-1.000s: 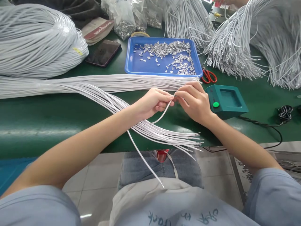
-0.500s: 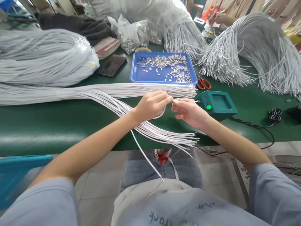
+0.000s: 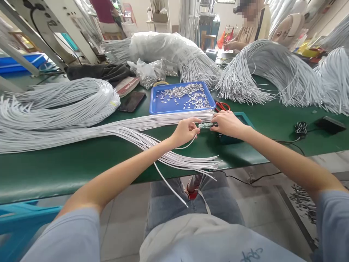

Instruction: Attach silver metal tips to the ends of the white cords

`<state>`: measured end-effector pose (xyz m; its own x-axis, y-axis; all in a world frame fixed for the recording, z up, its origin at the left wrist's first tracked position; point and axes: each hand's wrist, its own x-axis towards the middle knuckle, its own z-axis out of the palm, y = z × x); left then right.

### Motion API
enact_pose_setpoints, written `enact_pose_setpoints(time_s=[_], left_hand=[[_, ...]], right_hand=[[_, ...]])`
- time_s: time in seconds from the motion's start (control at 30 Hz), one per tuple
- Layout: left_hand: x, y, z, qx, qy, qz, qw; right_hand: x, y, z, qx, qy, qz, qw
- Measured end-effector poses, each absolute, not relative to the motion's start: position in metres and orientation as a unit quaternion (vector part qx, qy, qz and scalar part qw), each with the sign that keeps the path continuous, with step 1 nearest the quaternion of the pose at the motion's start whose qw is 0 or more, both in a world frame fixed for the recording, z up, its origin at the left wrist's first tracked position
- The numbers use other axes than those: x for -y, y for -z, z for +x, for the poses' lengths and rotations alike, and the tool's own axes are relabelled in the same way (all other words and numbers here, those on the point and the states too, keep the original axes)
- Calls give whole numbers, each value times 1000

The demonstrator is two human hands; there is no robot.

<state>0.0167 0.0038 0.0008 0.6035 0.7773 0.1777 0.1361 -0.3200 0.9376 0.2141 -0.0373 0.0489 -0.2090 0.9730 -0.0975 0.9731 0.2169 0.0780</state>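
- 2 bare hands meet over the table [image 3: 81, 174].
- Left hand [image 3: 185, 131]: fingers pinched closed on 1 white cable [image 3: 191, 144], which curves down below the grip.
- Right hand [image 3: 228, 123]: fingers bent in; cannot tell whether they grip. Between the 2 hands, 1 small pale green piece [image 3: 206, 125], too small to identify.
- 1 dark green box [image 3: 229, 139] just beneath the right hand, partly hidden by it.
- Long cable bundle splits into 2 branches: back branch [image 3: 155, 120] runs behind the left hand, near branch [image 3: 180, 159] passes under the left forearm. Strands too dense to count.
- 1 separate cable [image 3: 169, 187] hangs past the table edge.
- Behind the hands, 1 blue tray [image 3: 160, 106] with many small metal pieces [image 3: 195, 97], not countable.
- 1 pair of red-handled scissors [image 3: 223, 106] just beside the tray's right corner.
- Left of the tray: 1 phone [image 3: 132, 101], lying flat.
- Behind the tray: 1 tape roll [image 3: 160, 83].
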Motion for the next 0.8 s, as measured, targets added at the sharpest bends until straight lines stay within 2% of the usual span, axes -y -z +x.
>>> enact_pose_setpoints(time_s=[0.13,0.27,0.8], left_hand=[[-9,4,25,-321,-331,695,552],[-12,9,26,-329,-330,659,591],[-11,12,28,-365,-309,629,613]], right_hand=[[37,-42,201,-785,-39,606,125],[34,-41,196,-783,-46,602,151],[30,-55,189,-784,-29,575,234]])
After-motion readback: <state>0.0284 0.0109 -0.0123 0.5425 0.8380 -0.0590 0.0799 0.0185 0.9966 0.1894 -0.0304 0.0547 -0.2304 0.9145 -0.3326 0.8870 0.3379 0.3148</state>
